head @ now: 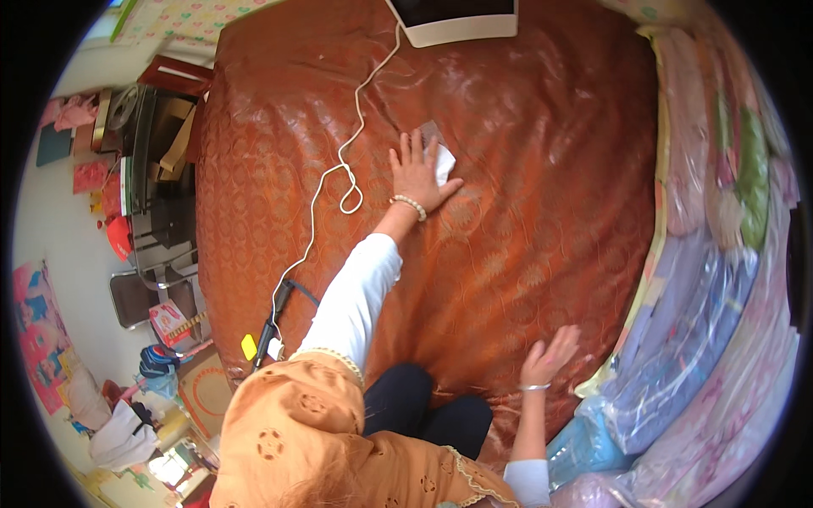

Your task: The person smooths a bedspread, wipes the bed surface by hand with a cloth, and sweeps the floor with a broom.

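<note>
My left hand, with a beaded bracelet, reaches forward over a shiny reddish-brown bed cover. It looks laid palm down, fingers spread. A folded white piece of paper or cloth shows between its thumb and fingers. Just beyond the fingertips lies a greyish, see-through patch, possibly part of the same thing; the hand hides what joins them. Off to the right, nearer my body, my right hand wears a silver bangle. Nothing is in it, and its fingers are extended.
A white cable loops from a white-framed screen device to a white plug by a black power strip. A yellow object sits beside it. Plastic-wrapped bedding lines the right side. Chairs stand left.
</note>
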`<action>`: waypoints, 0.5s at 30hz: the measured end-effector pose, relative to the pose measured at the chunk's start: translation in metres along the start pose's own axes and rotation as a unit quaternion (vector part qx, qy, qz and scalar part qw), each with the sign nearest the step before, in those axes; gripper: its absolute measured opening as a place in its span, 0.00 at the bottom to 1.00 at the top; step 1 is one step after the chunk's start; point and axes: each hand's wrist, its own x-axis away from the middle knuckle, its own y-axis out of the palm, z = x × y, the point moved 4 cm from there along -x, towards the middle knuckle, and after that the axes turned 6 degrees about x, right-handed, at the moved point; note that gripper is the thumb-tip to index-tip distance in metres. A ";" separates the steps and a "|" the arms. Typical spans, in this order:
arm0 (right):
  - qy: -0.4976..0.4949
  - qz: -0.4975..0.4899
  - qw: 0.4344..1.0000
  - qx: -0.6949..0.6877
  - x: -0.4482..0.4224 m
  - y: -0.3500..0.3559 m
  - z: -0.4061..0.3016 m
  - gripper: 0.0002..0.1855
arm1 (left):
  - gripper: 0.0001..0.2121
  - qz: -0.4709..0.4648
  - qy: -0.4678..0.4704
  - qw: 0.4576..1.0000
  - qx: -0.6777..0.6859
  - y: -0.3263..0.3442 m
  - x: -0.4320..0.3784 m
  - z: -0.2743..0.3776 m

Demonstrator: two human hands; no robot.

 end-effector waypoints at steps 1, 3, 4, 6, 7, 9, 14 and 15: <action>0.063 0.014 0.997 0.032 -0.028 0.004 0.007 0.29 | 0.40 0.015 -0.001 1.000 0.007 0.008 0.004 -0.011; 0.153 0.058 0.982 0.093 -0.055 0.019 0.055 0.29 | 0.37 0.049 0.018 0.998 0.038 0.014 -0.002 -0.009; 0.157 0.039 0.970 0.179 -0.055 0.020 0.065 0.29 | 0.35 0.042 0.021 0.998 0.051 0.015 -0.003 -0.005; 0.151 0.025 0.951 0.268 -0.055 0.026 0.070 0.30 | 0.32 0.040 0.026 0.996 0.071 0.011 -0.015 -0.002; 0.147 0.025 0.947 0.283 -0.053 0.026 0.072 0.31 | 0.31 0.038 0.027 0.995 0.089 0.010 -0.016 0.001; 0.132 0.032 0.956 0.259 -0.053 0.026 0.072 0.31 | 0.31 0.044 0.028 0.994 0.094 0.007 -0.016 0.000; 0.133 0.008 0.960 0.248 -0.052 0.037 0.073 0.32 | 0.30 0.004 0.003 0.995 0.096 0.010 -0.009 -0.013; 0.132 0.010 0.960 0.248 -0.053 0.035 0.072 0.32 | 0.30 0.006 0.003 0.995 0.099 0.010 -0.009 -0.013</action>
